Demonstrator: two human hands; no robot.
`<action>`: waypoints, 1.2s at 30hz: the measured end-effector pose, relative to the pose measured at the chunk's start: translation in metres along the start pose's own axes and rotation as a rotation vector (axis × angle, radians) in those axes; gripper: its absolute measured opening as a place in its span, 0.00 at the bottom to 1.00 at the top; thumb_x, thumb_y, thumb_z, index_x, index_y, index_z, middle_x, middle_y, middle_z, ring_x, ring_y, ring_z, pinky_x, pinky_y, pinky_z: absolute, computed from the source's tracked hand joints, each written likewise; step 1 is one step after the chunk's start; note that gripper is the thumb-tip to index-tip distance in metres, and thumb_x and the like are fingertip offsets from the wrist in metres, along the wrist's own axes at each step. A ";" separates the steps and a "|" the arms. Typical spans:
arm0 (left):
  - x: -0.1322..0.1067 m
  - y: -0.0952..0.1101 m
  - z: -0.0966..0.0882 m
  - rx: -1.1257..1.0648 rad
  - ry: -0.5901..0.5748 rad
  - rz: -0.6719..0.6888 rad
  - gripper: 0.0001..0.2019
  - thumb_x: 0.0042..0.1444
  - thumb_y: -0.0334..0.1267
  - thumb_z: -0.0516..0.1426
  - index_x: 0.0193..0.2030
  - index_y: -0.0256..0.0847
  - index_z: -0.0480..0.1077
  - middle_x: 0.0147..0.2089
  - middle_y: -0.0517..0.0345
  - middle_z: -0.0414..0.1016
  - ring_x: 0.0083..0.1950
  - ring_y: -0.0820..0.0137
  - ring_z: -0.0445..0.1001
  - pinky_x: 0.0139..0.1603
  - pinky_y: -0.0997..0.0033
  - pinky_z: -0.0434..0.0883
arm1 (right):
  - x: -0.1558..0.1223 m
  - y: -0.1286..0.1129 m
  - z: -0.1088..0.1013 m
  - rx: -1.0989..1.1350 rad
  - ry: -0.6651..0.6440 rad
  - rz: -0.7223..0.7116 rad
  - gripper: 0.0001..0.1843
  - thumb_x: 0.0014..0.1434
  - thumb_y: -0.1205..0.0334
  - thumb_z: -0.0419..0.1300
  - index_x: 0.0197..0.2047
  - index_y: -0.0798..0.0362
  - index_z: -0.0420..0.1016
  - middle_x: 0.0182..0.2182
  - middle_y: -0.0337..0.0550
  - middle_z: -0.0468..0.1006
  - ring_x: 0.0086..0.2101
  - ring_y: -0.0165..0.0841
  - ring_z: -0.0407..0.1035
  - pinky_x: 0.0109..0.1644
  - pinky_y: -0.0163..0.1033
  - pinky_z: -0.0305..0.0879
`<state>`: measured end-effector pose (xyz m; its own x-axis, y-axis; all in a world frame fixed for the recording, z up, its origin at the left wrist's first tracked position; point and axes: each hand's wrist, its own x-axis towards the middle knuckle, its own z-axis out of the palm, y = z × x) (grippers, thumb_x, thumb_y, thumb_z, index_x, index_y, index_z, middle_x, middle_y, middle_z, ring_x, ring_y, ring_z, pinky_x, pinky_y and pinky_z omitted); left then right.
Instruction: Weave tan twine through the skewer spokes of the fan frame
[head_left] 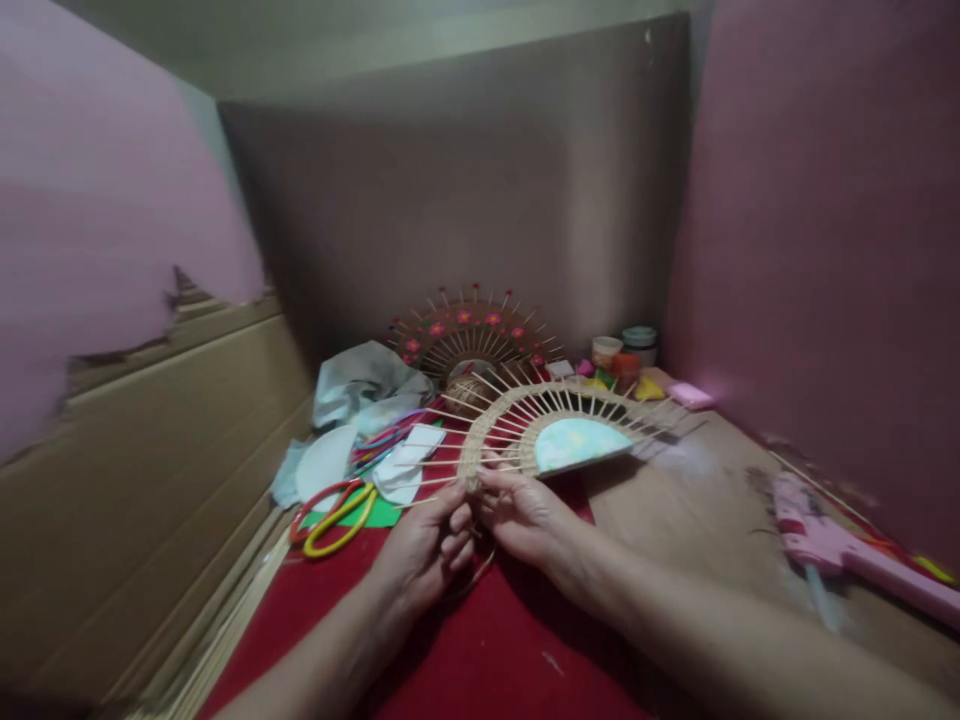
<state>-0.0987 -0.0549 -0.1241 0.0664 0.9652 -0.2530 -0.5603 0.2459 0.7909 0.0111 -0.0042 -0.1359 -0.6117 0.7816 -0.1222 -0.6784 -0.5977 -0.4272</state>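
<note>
A half-round fan frame [480,437] of thin sticks, with a woven twine band across them and a pale blue panel [581,444] at its centre, is held up before me. My left hand [435,535] is closed at the near left end of the woven band, fingers curled. Beside it, my right hand [521,510] pinches the same end of the band between thumb and fingers. A loose strand of twine [480,572] hangs below the hands. The fingertips partly hide the end of the band.
Scissors [337,520] with red and yellow handles lie left, near grey cloth [371,380] and white pieces. A finished flowered fan [465,325] stands behind a twine ball [466,396]. Small pots [639,345] sit at the back right; a pink glue gun [832,545] lies right. Red cloth [517,650] covers the front.
</note>
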 end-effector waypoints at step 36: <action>-0.022 0.078 -0.048 0.901 0.114 0.061 0.11 0.46 0.40 0.62 0.21 0.34 0.70 0.14 0.62 0.62 0.16 0.79 0.57 0.17 0.79 0.51 | -0.013 -0.008 0.001 -0.003 0.101 0.011 0.14 0.40 0.80 0.61 0.29 0.56 0.66 0.27 0.42 0.72 0.33 0.35 0.70 0.42 0.49 0.70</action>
<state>-0.1835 -0.0612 -0.0840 -0.0515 0.9758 -0.2125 0.3009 0.2180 0.9284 0.0241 -0.0096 -0.1303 -0.5749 0.7891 -0.2163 -0.6704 -0.6059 -0.4282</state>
